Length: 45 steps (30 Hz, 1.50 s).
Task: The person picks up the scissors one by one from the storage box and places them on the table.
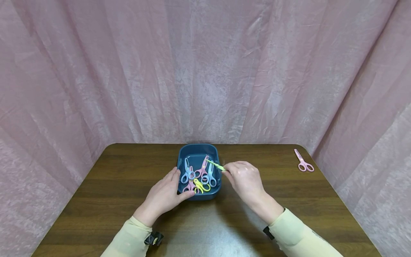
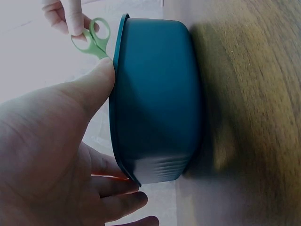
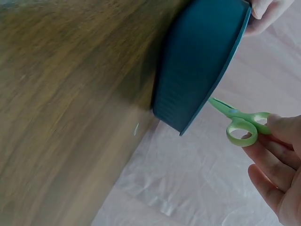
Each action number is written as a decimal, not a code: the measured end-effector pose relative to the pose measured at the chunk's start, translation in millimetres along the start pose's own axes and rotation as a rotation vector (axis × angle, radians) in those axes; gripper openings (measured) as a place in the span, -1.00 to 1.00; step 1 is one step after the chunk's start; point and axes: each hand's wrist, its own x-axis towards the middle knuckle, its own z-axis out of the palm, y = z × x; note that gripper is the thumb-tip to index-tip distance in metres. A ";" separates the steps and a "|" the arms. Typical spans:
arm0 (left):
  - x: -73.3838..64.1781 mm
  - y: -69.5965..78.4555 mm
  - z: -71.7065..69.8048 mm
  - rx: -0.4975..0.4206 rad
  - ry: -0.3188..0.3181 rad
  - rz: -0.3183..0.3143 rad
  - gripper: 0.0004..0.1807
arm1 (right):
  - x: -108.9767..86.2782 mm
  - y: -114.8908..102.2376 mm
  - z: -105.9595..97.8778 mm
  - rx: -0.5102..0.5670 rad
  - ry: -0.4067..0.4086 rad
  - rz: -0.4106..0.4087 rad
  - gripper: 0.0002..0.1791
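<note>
A dark blue plastic bin [image 1: 198,146] stands on the table with several pairs of child's scissors inside. Among them are blue scissors [image 1: 187,175], pink scissors [image 1: 204,166] and yellow scissors [image 1: 201,186]. My left hand [image 1: 163,192] rests at the bin's near left corner, thumb on the rim and fingers fairly straight along the side. Green scissors [image 3: 242,117] are pinched by one handle loop between the thumb and fingers of my right hand [image 1: 245,178]. Their blades point left over the bin's right rim, above the other scissors.
Another pair of pink scissors [image 1: 303,162] lies on the wooden table [image 1: 128,167] near its right edge. A pink curtain [image 1: 205,71] hangs behind the table and along both sides.
</note>
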 end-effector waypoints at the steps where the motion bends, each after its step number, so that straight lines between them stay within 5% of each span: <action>1: 0.0 0.2 0.1 0.000 0.001 0.001 0.19 | -1.4 1.1 -1.4 -0.002 0.004 0.001 -0.79; 11: -0.4 1.6 -0.4 0.001 0.021 0.017 0.16 | -16.7 18.8 -20.1 -0.029 0.066 0.011 -0.79; 26: -0.2 1.7 -1.1 -0.003 0.015 0.006 0.16 | -42.4 43.6 -30.3 -0.099 0.053 0.068 -0.78; 45: -0.3 1.4 -0.8 0.002 0.015 0.006 0.17 | -63.9 65.2 -27.6 -0.165 -0.030 0.032 -0.76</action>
